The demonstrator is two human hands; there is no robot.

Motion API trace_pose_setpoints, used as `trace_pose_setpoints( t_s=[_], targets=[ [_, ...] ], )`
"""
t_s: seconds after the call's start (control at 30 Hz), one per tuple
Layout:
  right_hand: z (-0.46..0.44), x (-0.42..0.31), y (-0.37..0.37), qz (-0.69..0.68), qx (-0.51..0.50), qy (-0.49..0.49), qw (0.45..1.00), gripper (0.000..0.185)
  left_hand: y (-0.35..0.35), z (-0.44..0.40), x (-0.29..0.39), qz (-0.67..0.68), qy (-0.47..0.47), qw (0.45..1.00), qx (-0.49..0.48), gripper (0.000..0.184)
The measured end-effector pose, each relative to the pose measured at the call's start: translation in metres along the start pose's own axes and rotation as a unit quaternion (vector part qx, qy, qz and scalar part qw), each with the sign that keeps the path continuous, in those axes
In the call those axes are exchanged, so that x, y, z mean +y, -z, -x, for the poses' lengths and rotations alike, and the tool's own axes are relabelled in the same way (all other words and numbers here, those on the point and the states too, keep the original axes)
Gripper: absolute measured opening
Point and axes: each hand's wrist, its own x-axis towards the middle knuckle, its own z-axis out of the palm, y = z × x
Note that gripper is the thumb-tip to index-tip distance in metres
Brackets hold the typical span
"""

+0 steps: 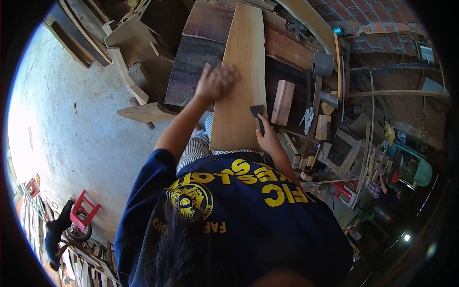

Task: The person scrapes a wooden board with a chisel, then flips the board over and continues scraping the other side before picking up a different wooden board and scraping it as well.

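Observation:
A long light-brown board (241, 52) lies lengthwise in front of me, its near end at my lap. Over its left edge is my left hand (217, 82), smeared by motion, so its fingers and any contact with the wood are unclear. My right hand (268, 136) is closed around the dark handle of a scraper. The scraper's wide dark blade (256, 110) is at the board's right edge, near the lower end.
Dark planks (196, 64) lie under and left of the board. A reddish wood block (283, 102) and a grey cylinder (323, 64) sit to the right. Curved wooden pieces (147, 113) stand at left. A red stool (84, 210) and another person (56, 234) are at lower left.

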Motion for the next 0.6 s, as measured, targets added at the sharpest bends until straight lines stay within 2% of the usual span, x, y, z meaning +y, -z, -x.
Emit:
trace_pose_setpoints(
  t_s=[0.03,0.1,0.13,0.2,0.3,0.4,0.5,0.6],
  targets=[
    [0.003,0.002,-0.002,0.025,0.005,0.023,0.999,0.054,0.017,-0.014,-0.013,0.074,0.119,0.990,-0.012,0.042],
    [0.010,0.010,-0.005,0.051,0.010,0.041,0.998,0.053,-0.005,-0.020,-0.025,0.069,0.322,0.944,0.028,0.052],
    [0.011,0.017,-0.008,0.058,0.017,0.057,0.997,0.052,-0.013,-0.015,-0.029,0.084,0.361,0.929,0.002,0.057],
    [0.012,0.021,-0.010,0.062,0.021,0.074,0.995,0.052,-0.016,0.008,-0.032,0.111,0.326,0.939,0.001,0.058],
    [0.016,0.017,-0.012,0.067,0.005,0.038,0.997,0.051,-0.014,0.060,-0.008,0.184,0.243,0.952,0.025,0.056],
    [0.015,0.013,-0.015,0.067,-0.001,0.013,0.998,0.049,0.002,0.109,0.033,0.245,0.112,0.960,-0.082,0.057],
    [0.013,0.016,-0.019,0.086,0.022,0.023,0.996,0.048,0.010,0.149,0.056,0.291,0.133,0.944,-0.080,0.057],
    [0.013,0.013,-0.018,0.109,0.018,0.011,0.994,0.047,0.021,0.180,0.059,0.321,0.112,0.933,-0.120,0.054]
  ],
)
